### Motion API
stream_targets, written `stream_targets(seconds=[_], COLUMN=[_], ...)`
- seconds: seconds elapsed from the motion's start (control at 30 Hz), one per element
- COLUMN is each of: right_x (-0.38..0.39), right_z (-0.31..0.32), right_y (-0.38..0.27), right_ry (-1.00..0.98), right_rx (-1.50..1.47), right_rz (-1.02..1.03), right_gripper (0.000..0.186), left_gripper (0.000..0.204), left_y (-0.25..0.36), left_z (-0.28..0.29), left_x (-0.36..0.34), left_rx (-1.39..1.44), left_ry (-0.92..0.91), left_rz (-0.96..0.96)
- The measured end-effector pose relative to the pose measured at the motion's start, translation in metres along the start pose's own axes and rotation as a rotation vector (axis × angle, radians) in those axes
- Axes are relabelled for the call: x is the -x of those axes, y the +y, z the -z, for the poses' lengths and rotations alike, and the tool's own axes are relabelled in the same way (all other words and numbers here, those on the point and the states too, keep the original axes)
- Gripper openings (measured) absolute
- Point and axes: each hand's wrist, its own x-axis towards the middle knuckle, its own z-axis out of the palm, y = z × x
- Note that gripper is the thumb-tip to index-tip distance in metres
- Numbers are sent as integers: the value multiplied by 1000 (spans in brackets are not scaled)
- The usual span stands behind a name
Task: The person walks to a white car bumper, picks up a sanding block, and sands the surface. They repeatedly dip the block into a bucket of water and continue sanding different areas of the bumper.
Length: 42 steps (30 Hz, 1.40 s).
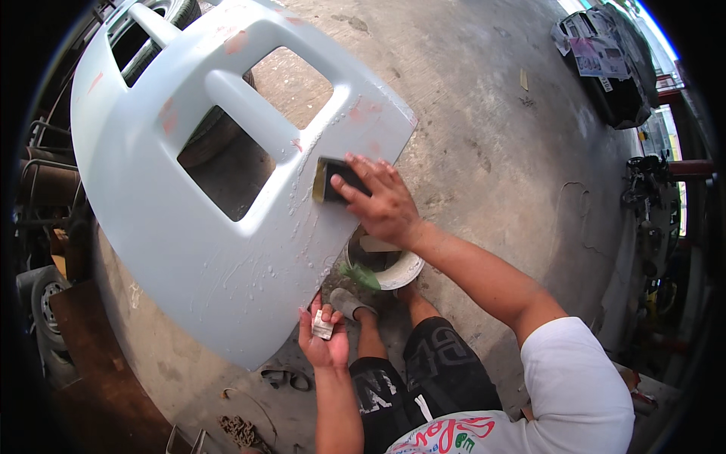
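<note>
Stained concrete floor (484,98) spreads around a pale grey panel (189,280), beaded with droplets, which fills the upper left of the frame. Both hands are apart: the right hand (386,200), near centre, grips a dark block (328,180) against the panel; the left hand (327,348), lower centre, holds a small pale piece (323,325) by its edge. Slick moisture could make the block skid off the panel, and a careless foot (346,304) might tip the nearby bucket (404,272).
</note>
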Motion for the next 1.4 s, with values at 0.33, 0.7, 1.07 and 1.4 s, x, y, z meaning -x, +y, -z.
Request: stream_targets(seconds=[0.33,0.7,1.07,1.4], right_x=[30,20,11,-30], right_z=[8,10,12,4], right_y=[1,30,72,89], right_ry=[2,92,115,72], right_rx=[79,80,129,21], right_rz=[-12,-330,-551,-198], right_gripper=[45,42,48,47], left_gripper=[53,50,47,51], left_y=[-8,-9,-16,-14], left_z=[-13,-17,-10,-14], left_x=[1,2,0,-1], left_rx=[-44,-28,-15,-42], left_ry=[24,52,75,66], left_rz=[-41,-16,4,-26])
